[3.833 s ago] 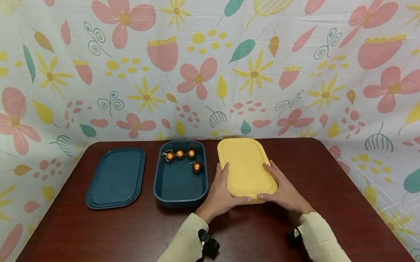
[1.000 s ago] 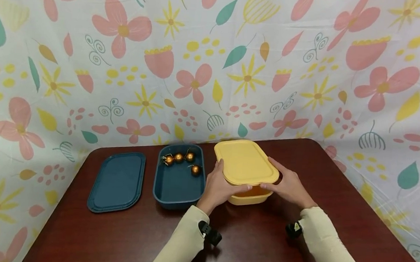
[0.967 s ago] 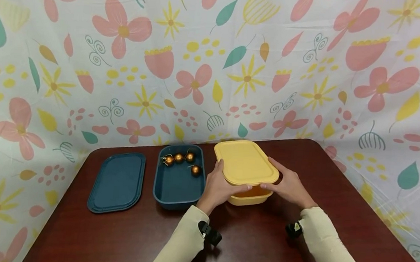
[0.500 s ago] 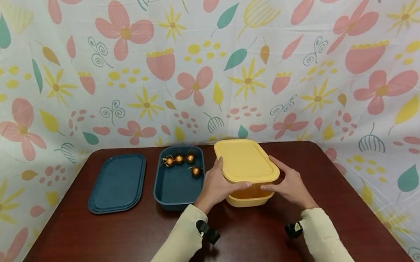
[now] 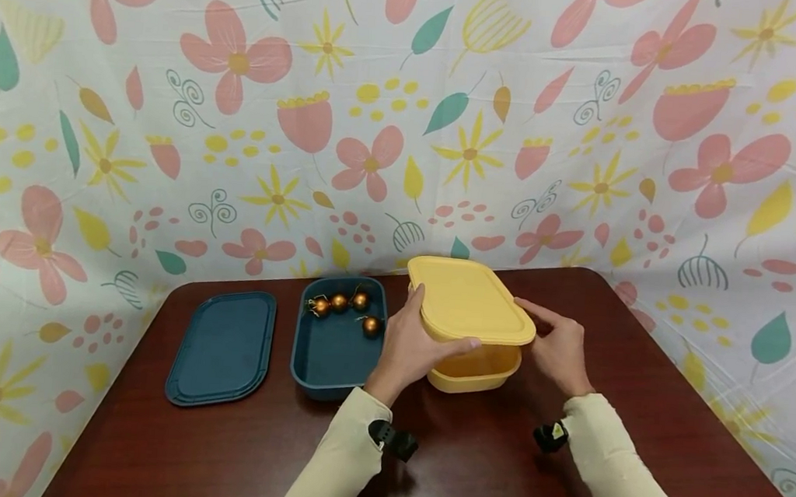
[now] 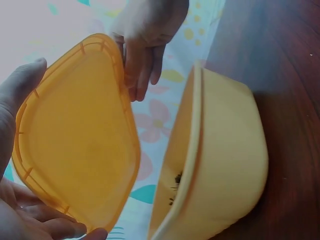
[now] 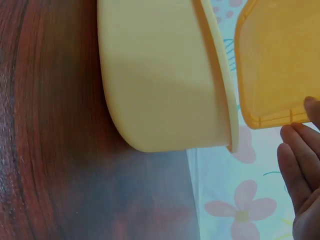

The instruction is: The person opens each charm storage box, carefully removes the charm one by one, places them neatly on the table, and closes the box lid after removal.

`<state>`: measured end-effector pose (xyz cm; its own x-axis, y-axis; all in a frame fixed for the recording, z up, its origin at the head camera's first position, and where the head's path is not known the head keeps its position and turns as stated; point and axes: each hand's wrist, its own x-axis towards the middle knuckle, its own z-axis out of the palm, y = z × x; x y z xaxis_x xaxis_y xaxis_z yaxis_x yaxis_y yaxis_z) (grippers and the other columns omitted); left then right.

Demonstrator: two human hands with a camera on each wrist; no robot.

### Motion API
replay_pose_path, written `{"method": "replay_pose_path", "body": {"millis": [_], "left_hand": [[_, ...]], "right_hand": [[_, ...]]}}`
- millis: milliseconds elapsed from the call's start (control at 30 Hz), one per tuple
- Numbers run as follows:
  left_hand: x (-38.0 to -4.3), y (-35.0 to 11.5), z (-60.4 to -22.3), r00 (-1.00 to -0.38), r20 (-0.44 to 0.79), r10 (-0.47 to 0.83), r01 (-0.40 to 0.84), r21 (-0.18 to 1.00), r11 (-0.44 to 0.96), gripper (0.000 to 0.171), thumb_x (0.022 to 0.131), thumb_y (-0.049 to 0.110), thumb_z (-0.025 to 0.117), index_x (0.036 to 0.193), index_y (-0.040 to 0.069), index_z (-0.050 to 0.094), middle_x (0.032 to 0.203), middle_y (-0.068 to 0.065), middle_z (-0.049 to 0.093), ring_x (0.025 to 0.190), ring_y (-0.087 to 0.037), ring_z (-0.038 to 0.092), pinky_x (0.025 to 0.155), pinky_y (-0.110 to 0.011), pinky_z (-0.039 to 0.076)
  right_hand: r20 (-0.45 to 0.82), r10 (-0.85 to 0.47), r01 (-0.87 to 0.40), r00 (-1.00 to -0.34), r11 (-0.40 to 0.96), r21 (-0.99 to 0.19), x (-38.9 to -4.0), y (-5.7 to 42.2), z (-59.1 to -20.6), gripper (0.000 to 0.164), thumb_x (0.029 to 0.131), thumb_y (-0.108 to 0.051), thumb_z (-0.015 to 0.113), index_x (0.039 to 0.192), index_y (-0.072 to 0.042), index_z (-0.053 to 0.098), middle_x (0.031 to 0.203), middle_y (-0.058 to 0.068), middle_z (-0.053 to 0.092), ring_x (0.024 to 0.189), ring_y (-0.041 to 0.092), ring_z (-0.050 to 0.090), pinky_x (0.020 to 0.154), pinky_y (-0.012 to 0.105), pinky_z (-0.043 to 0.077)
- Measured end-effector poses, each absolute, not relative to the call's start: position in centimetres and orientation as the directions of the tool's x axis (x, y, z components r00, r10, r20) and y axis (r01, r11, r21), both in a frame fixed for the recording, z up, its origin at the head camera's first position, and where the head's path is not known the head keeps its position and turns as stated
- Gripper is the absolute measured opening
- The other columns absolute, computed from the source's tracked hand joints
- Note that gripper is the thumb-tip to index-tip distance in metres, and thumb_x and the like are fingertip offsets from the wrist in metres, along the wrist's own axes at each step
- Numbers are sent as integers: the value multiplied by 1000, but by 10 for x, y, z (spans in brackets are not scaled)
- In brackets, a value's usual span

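Observation:
A yellow lid (image 5: 471, 299) is raised and tilted over a yellow plastic box (image 5: 476, 372), baring the box's near end. My left hand (image 5: 409, 351) grips the lid's left side and near edge, thumb along the front. At the lid's right edge, my right hand (image 5: 558, 351) pinches the rim between thumb and fingertips. The left wrist view shows the lid's underside, apart from the box's rim. Small dark bits (image 6: 178, 178) show inside the box; the rest of its inside is hidden.
A blue box (image 5: 337, 353) stands left of the yellow one, with several copper-coloured baubles (image 5: 340, 302) in it. Farther left a blue lid (image 5: 225, 348) lies flat on the dark wooden table (image 5: 248, 455). A flower-patterned cloth (image 5: 380, 122) hangs behind.
The yellow lid has lifted off the box, its near edge rising and shifting slightly right. My right hand has moved its thumb from the front edge to the right side.

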<state>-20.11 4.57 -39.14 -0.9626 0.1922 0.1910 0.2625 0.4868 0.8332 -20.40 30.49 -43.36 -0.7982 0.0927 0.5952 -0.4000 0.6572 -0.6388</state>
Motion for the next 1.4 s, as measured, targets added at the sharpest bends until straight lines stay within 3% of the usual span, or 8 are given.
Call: {"method": "replay_pose_path", "body": {"millis": [133, 333, 467, 600, 700, 1033, 1200, 1400], "left_hand": [[-200, 44, -386, -962, 195, 190, 265, 828, 494, 126, 63, 72, 82, 162, 22, 23, 165, -4, 34, 144, -29, 45, 111, -51, 46], [-197, 39, -377, -962, 205, 183, 270, 823, 499, 124, 64, 74, 80, 161, 20, 25, 155, -7, 48, 139, -29, 50, 108, -50, 49], [-193, 33, -367, -953, 239, 184, 300, 822, 484, 125, 63, 78, 78, 161, 19, 27, 152, -8, 51, 134, -29, 54, 105, -49, 51], [-190, 29, -356, -937, 283, 202, 346, 824, 449, 123, 63, 80, 76, 160, 20, 29, 146, -7, 56, 127, -25, 59, 100, -46, 54], [-189, 25, -351, -930, 305, 205, 366, 826, 429, 122, 63, 81, 75, 159, 20, 31, 145, -5, 57, 126, -24, 60, 100, -46, 54], [-184, 14, -338, -910, 359, 209, 415, 762, 497, 113, 65, 70, 83, 156, 20, 39, 128, -5, 68, 109, -24, 67, 88, -43, 58], [-183, 14, -331, -894, 399, 206, 442, 703, 556, 105, 64, 62, 88, 150, 18, 47, 94, -2, 71, 78, -19, 66, 68, -33, 55], [-180, 16, -326, -895, 403, 193, 429, 655, 622, 101, 68, 56, 89, 151, 15, 48, 58, -2, 55, 48, -15, 47, 46, -26, 33]], "right_hand": [[608, 131, -393, -783, 653, -647, -204, 304, -433, 37, 86, -2, 77, 121, -11, 75, 113, 17, 76, 91, -26, 55, 68, -1, 44], [639, 164, -438, -752, 600, -669, -202, 300, -425, 32, 86, -2, 77, 118, -10, 77, 106, 22, 76, 38, -11, 29, 37, 18, 25], [682, 152, -508, -715, 559, -656, -192, 289, -405, 29, 86, 5, 74, 113, -1, 77, 109, 28, 73, 58, -16, 52, 48, 12, 36], [724, 134, -595, -677, 478, -645, -184, 281, -387, 24, 86, 10, 70, 110, 8, 75, 106, 14, 76, 94, -12, 66, 73, 5, 51], [735, 128, -629, -666, 434, -645, -184, 278, -382, 22, 88, 11, 68, 109, 12, 73, 104, 8, 75, 95, -10, 67, 81, 8, 54], [765, 94, -660, -637, 448, -604, -183, 269, -366, 20, 85, 15, 69, 105, 14, 72, 109, 36, 64, 107, 0, 63, 84, 6, 48], [737, 98, -672, -669, 343, -656, -183, 268, -361, 20, 90, 12, 65, 109, 13, 70, 117, 38, 63, 110, 4, 68, 83, 10, 54], [720, 107, -667, -686, 303, -681, -181, 265, -356, 21, 94, 8, 61, 114, 15, 65, 118, 33, 66, 94, -1, 70, 75, 12, 55]]}}
